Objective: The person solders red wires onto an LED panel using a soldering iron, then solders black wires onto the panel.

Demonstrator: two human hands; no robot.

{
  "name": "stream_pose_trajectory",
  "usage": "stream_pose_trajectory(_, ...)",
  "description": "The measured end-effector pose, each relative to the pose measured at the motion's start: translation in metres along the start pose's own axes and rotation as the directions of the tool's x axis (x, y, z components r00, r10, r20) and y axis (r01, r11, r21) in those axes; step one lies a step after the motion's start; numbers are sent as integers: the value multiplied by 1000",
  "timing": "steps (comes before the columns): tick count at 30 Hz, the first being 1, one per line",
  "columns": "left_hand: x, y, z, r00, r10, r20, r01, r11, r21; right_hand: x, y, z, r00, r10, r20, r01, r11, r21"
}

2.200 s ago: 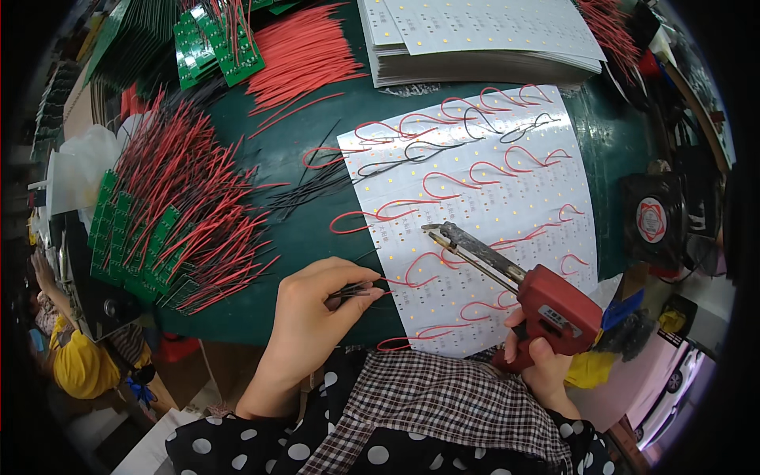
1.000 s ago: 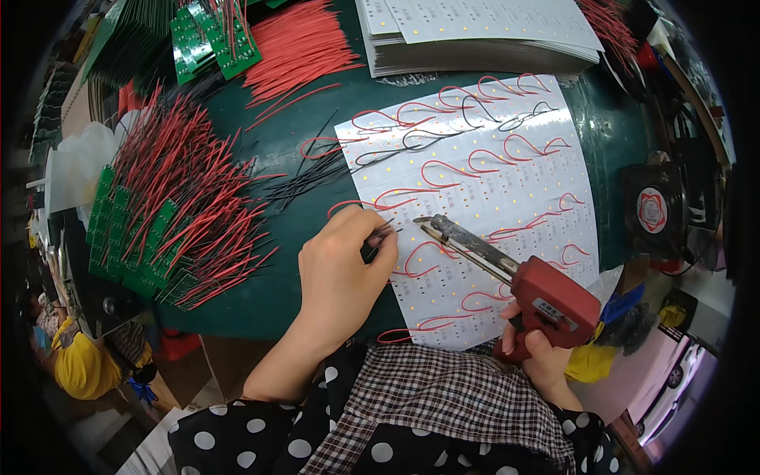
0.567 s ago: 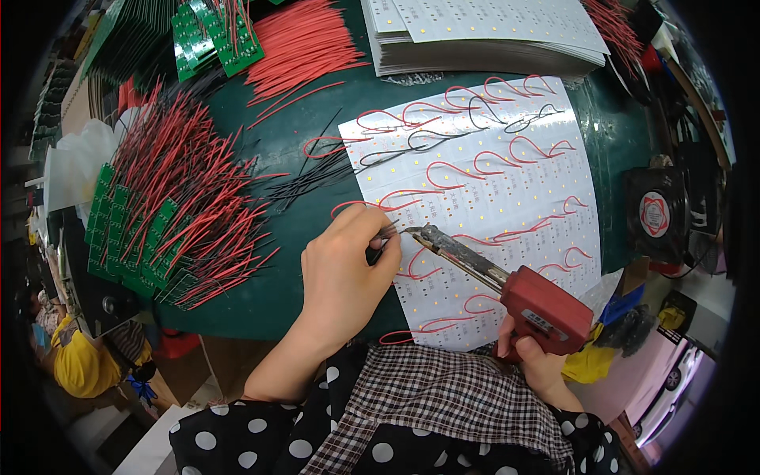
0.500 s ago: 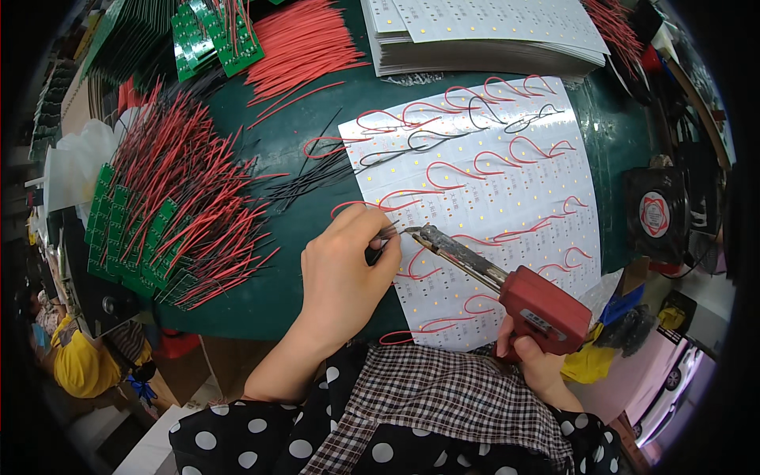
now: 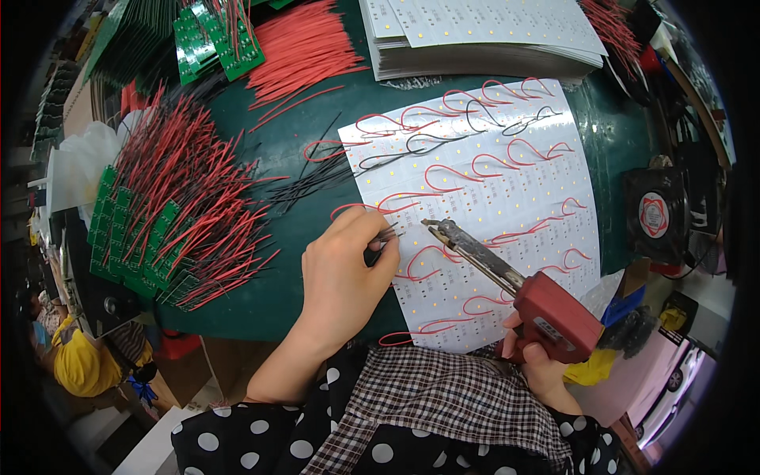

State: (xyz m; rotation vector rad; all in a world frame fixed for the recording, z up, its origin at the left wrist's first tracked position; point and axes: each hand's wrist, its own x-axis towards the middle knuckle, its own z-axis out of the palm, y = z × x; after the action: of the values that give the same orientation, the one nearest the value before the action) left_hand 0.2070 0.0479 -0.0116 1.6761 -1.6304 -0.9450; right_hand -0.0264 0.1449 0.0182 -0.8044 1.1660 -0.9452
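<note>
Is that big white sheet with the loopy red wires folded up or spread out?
Spread out. The white sheet lies open on the green table, its top corners wide apart and no fold showing.

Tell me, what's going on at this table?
A person's right hand grips a red soldering gun, its tip over a white sheet scattered with red and black wires. The left hand pinches dark wires at the sheet's left edge, apart from the tip. Wired green circuit boards lie further left.
</note>
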Motion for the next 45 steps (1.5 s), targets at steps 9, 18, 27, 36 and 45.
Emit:
stream_pose_trajectory(9,0,3,-4,998,-11,68,3,993,120,-1,2,-7,994,-36,-106,43,997,69)
stream_pose_trajectory(18,-1,3,1,999,-32,15,30,991,130,6,-2,7,994,97,-44,-103,982,-157)
stream_pose_trajectory(27,-2,2,2,1000,-10,-10,12,991,135,6,1,2,994,110,-5,-108,967,-230)
stream_pose_trajectory(36,-4,5,3,999,13,-37,-8,990,140,0,-1,-4,995,17,-94,-16,1000,12)
stream_pose_trajectory(45,41,5,-26,941,270,-202,-228,951,209,0,5,-14,984,-111,-136,120,991,55)
